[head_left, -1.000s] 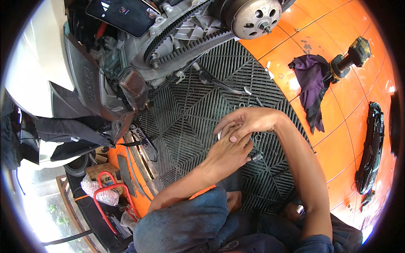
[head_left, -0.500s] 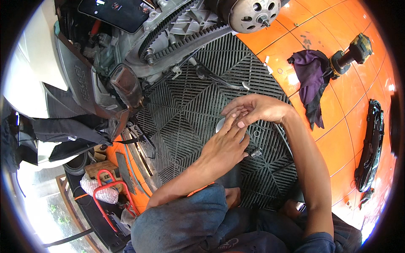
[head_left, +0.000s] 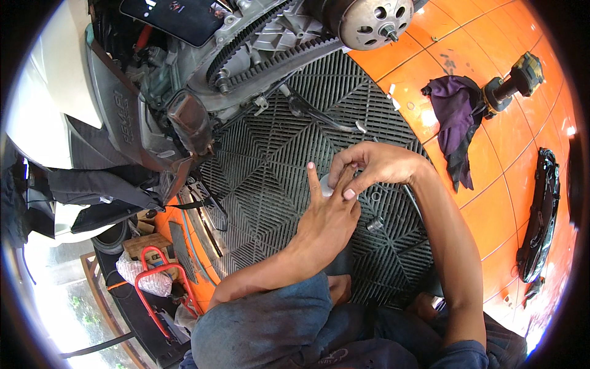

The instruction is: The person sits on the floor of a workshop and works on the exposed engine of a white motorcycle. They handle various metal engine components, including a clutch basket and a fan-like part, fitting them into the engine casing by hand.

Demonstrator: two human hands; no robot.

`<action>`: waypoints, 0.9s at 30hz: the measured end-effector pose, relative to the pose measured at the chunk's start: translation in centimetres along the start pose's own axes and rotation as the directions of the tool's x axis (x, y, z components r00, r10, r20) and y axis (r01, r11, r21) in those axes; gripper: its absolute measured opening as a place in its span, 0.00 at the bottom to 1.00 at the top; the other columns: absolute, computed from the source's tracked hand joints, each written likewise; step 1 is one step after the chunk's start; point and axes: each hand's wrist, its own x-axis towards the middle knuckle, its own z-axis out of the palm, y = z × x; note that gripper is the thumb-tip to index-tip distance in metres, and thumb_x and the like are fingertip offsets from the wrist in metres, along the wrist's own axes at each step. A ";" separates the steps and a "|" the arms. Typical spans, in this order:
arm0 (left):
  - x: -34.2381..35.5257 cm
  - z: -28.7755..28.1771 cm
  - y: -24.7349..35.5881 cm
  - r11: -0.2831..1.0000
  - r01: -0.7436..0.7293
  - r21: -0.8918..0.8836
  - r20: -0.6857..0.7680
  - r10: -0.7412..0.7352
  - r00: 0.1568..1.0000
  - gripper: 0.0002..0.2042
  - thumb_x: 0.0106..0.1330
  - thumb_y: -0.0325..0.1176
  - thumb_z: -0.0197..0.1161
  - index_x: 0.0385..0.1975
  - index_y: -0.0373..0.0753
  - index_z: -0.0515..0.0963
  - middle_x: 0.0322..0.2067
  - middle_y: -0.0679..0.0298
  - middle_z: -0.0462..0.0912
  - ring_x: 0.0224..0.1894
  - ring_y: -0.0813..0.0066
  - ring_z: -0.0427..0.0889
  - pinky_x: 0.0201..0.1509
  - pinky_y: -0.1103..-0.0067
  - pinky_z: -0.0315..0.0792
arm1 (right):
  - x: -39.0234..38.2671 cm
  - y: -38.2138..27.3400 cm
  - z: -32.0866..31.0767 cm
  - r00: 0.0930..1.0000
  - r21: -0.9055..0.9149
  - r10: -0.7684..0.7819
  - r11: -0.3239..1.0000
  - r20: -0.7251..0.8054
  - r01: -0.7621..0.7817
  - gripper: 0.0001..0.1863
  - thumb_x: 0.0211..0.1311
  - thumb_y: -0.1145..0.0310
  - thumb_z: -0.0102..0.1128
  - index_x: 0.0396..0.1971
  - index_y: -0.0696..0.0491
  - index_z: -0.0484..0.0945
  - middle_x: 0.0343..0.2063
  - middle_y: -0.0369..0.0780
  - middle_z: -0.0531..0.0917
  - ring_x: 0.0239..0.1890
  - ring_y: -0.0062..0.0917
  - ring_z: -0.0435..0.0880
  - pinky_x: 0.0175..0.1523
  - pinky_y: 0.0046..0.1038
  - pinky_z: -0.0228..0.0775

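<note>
Over the dark ribbed mat point(head_left: 270, 154) both my hands meet. My left hand point(head_left: 327, 222) is back up, its index finger stretched out and apart from the others. My right hand point(head_left: 382, 165) curves in from the right, thumb and fingers pressed round the left hand's other fingers. Anything between them is hidden. Partly covered behind the hands, a pale round part point(head_left: 326, 182) shows. Just right of my left hand, a metal socket-like cylinder point(head_left: 374, 224) lies on the mat, with a small ring point(head_left: 375, 197) above it.
Ahead stands a scooter engine with a toothed drive belt point(head_left: 313, 49) and a round clutch bell point(head_left: 376, 21). A phone point(head_left: 175, 19) rests on it. On the orange tiles lie a purple cloth point(head_left: 453, 107), a cordless power tool point(head_left: 510, 83) and a long black part point(head_left: 538, 215).
My left index finger has lifted away from the right hand and now points up. The right hand has closed round the other left fingers. The socket-like cylinder shows more fully beside the left hand.
</note>
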 end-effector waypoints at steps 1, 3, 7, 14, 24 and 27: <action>-0.1 0.2 0.0 1.000 0.001 0.009 -0.021 -0.001 1.000 0.27 0.56 0.43 0.72 0.55 0.35 0.82 0.67 0.52 0.68 0.77 0.57 0.57 0.70 0.26 0.42 | 0.1 0.2 -0.1 1.000 -0.024 -0.005 1.000 0.013 0.005 0.20 0.53 0.74 0.77 0.46 0.63 0.83 0.44 0.41 0.85 0.49 0.25 0.83 0.57 0.30 0.74; -0.2 0.8 0.2 1.000 0.004 0.027 -0.062 -0.002 0.998 0.28 0.55 0.43 0.72 0.55 0.35 0.82 0.66 0.52 0.70 0.76 0.58 0.57 0.72 0.28 0.41 | 0.0 0.4 -0.4 0.999 -0.075 -0.030 0.997 0.025 0.032 0.20 0.52 0.73 0.77 0.45 0.63 0.84 0.42 0.40 0.86 0.47 0.24 0.84 0.55 0.28 0.75; -0.2 0.4 0.1 0.995 -0.039 0.088 -0.051 0.044 0.998 0.28 0.56 0.43 0.71 0.56 0.34 0.81 0.64 0.54 0.73 0.75 0.58 0.61 0.77 0.36 0.40 | -0.2 -0.4 -0.2 0.999 -0.150 -0.036 0.988 0.022 0.039 0.20 0.52 0.70 0.77 0.44 0.62 0.84 0.39 0.39 0.88 0.45 0.22 0.85 0.52 0.26 0.76; -0.6 0.5 -0.3 0.996 -0.076 -0.054 -0.076 0.072 0.995 0.24 0.62 0.44 0.67 0.55 0.35 0.80 0.64 0.55 0.74 0.71 0.58 0.67 0.76 0.45 0.52 | -0.5 -1.9 0.3 1.000 -0.127 -0.003 0.992 -0.006 0.002 0.19 0.54 0.71 0.76 0.46 0.61 0.84 0.42 0.41 0.87 0.46 0.27 0.86 0.53 0.31 0.77; -2.9 -2.3 -4.2 0.884 -0.375 -0.279 -0.273 0.301 0.914 0.12 0.65 0.44 0.67 0.30 0.42 0.80 0.32 0.69 0.80 0.43 0.70 0.82 0.55 0.72 0.73 | -3.1 -16.1 0.0 0.998 -0.891 0.050 -0.454 -0.027 -0.001 0.08 0.53 0.70 0.64 0.32 0.54 0.86 0.36 0.42 0.88 0.48 0.37 0.85 0.56 0.38 0.75; -4.7 -6.6 -5.8 0.814 -0.448 -0.370 -0.370 0.313 0.875 0.12 0.66 0.44 0.68 0.31 0.41 0.81 0.30 0.67 0.78 0.37 0.68 0.80 0.50 0.73 0.72 | -5.8 -18.7 -0.8 1.000 -0.823 0.006 -0.568 -0.008 -0.004 0.06 0.55 0.67 0.65 0.30 0.53 0.82 0.32 0.40 0.84 0.46 0.34 0.83 0.58 0.36 0.72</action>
